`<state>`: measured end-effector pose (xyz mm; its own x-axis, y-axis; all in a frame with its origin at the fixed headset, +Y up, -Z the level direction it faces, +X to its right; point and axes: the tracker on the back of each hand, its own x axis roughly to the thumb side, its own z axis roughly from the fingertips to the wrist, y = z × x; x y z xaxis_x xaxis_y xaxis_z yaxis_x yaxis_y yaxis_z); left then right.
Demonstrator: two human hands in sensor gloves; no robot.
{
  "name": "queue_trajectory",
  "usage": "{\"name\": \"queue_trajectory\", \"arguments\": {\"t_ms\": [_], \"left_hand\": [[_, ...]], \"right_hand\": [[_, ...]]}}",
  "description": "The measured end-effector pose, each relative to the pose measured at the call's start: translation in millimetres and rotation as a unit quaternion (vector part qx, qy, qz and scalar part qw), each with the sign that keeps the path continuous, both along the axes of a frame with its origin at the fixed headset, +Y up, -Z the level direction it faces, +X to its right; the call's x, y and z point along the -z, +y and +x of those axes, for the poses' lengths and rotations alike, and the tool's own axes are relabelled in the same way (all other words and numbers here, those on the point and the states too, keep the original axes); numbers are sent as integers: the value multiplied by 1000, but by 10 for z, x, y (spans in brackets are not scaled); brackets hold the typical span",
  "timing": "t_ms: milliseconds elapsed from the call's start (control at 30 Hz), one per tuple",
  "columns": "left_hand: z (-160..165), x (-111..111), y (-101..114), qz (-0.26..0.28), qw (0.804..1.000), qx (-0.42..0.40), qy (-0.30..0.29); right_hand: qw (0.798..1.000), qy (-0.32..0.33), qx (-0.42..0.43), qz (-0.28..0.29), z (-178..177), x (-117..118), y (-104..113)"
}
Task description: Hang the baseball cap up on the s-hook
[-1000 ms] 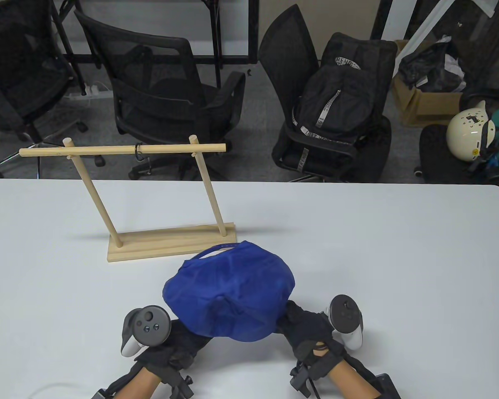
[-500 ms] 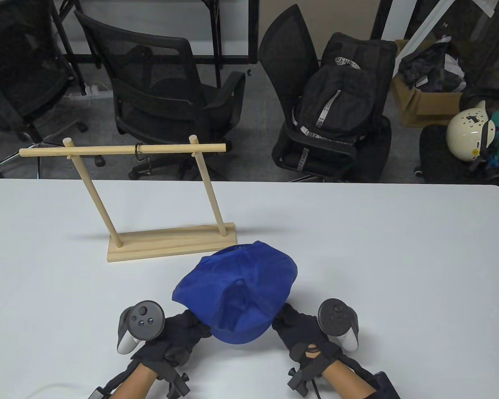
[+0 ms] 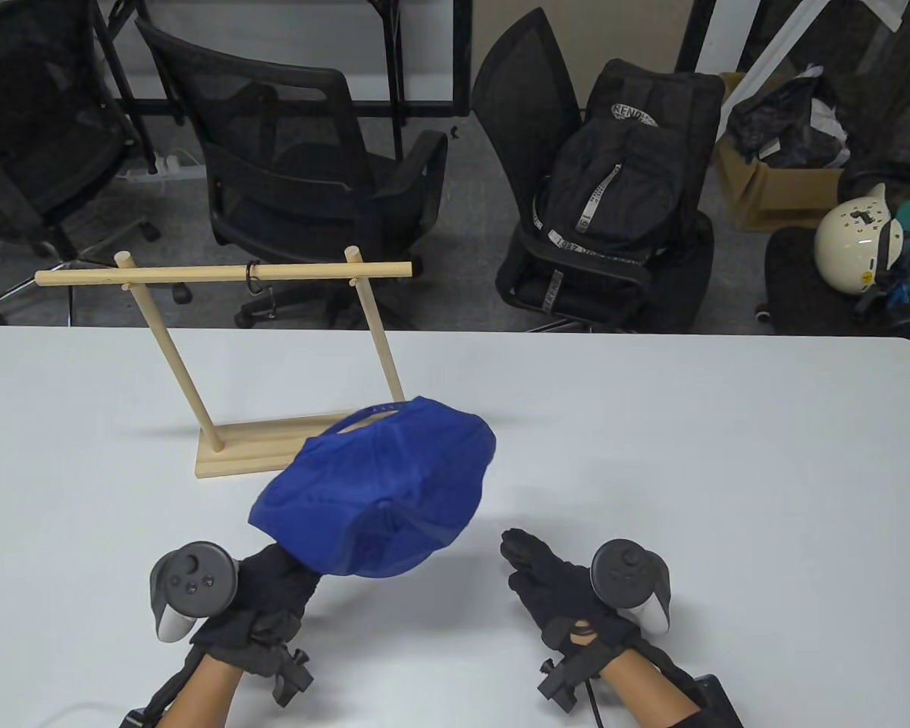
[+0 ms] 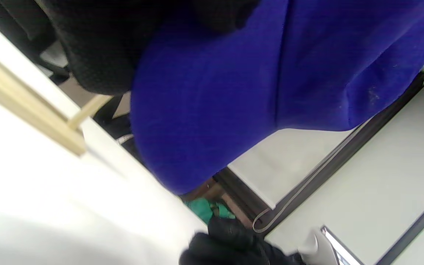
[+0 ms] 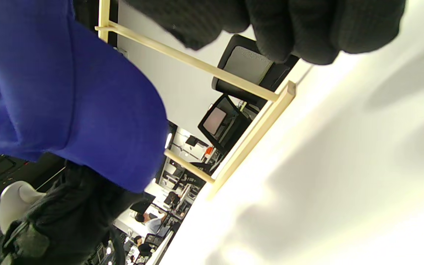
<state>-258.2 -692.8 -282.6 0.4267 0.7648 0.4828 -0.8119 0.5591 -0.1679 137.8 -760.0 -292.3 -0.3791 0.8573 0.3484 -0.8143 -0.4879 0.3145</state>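
Observation:
A blue baseball cap point(image 3: 383, 485) is held above the table, its back strap toward the wooden rack point(image 3: 303, 447). My left hand point(image 3: 273, 588) grips the cap's near edge from below; the cap fills the left wrist view point(image 4: 256, 81). A black s-hook point(image 3: 253, 278) hangs on the rack's top rail point(image 3: 224, 274). My right hand point(image 3: 553, 580) is off the cap, to its right over the table, fingers extended and empty. The right wrist view shows the cap point(image 5: 68, 95) and the rack point(image 5: 248, 136).
The white table point(image 3: 690, 455) spreads to the right. Office chairs point(image 3: 303, 174), a backpack point(image 3: 614, 189) on a chair, a cardboard box point(image 3: 773, 189) and a white helmet point(image 3: 853, 239) stand beyond the far edge.
My left hand carried the cap up and left toward the rack. My right hand let go of the cap and stayed low on the right.

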Motion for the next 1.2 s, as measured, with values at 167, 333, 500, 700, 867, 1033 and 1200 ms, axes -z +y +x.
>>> {"name": "queue_trajectory", "arguments": {"t_ms": [167, 333, 500, 700, 867, 1033, 1200], "left_hand": [[-353, 94, 221, 18, 999, -35, 35], [-654, 283, 434, 20, 998, -31, 59], [-823, 488, 511, 5, 997, -26, 68], [-932, 711, 498, -21, 997, -18, 73], [-976, 908, 417, -45, 996, -16, 74], [-1038, 1048, 263, -66, 994, -25, 83], [-1087, 1168, 87, -93, 991, -19, 93]], "right_hand": [[1000, -2, -7, 5, 25, 5, 16], [1000, -6, -14, 10, 49, -1, 28], [1000, -15, -19, 12, 73, -1, 28], [999, -22, -27, 12, 100, -16, 31], [999, -28, -30, 14, 130, -31, 39], [999, -34, -33, 15, 166, -47, 45], [998, -40, -37, 10, 201, -40, 21]]}}
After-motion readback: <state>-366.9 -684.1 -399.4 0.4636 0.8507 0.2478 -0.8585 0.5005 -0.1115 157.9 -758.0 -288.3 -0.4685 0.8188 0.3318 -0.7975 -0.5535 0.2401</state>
